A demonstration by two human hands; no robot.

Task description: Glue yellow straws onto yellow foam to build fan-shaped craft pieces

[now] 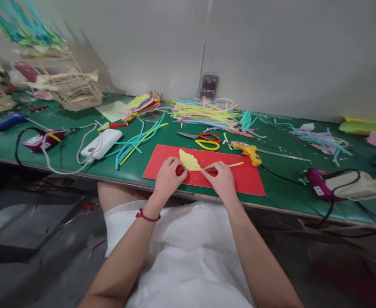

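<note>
A red sheet (239, 175) lies on the green table (162, 141) in front of me. On it rests a yellow fan-shaped piece (189, 161) made of strips laid side by side. My left hand (168, 175) is closed in a pinch at the fan's lower left edge. My right hand (222, 177) is closed on a thin yellow strip (234, 164) that runs right from the fan's tip. Both hands rest on the red sheet.
Scissors with red and yellow handles (204, 140) and an orange-yellow glue gun (247, 150) lie just beyond the sheet. A heap of coloured strips (204, 112) sits by the wall. A white power pack (101, 143) with cables lies left, a purple device (319, 183) right.
</note>
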